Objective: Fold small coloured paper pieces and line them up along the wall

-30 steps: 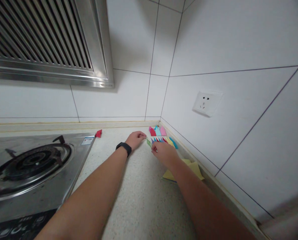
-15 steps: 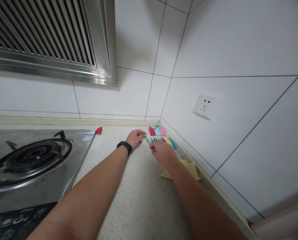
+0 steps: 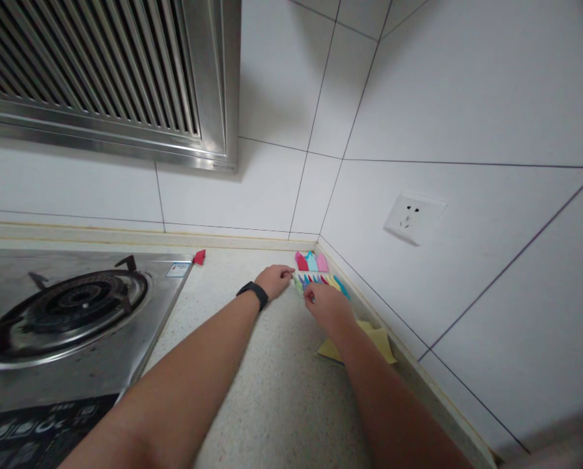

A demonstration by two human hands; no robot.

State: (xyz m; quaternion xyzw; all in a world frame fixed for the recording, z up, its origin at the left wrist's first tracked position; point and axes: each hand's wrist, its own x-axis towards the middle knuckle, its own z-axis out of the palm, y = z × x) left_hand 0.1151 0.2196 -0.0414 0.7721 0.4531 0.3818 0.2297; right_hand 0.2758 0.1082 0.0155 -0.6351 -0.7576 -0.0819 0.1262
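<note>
My left hand (image 3: 275, 280), with a black wristband, rests on the speckled counter (image 3: 271, 384) with its fingertips on a small green folded paper piece (image 3: 298, 284). My right hand (image 3: 327, 305) lies just right of it, fingers pinched at the same green piece. Behind my fingers a row of small coloured folded paper pieces (image 3: 323, 280) lies on the counter. Further back, in the corner, sit red, light blue and pink folded pieces (image 3: 311, 262).
A stack of yellow paper sheets (image 3: 376, 342) lies under my right wrist by the wall. A lone red folded piece (image 3: 199, 257) sits near the gas stove (image 3: 71, 312) at left. A range hood (image 3: 105, 71) hangs above. A wall socket (image 3: 414, 217) is at right.
The view has shifted slightly. Both hands stay at the green piece, edging a little closer to the row of folded pieces.
</note>
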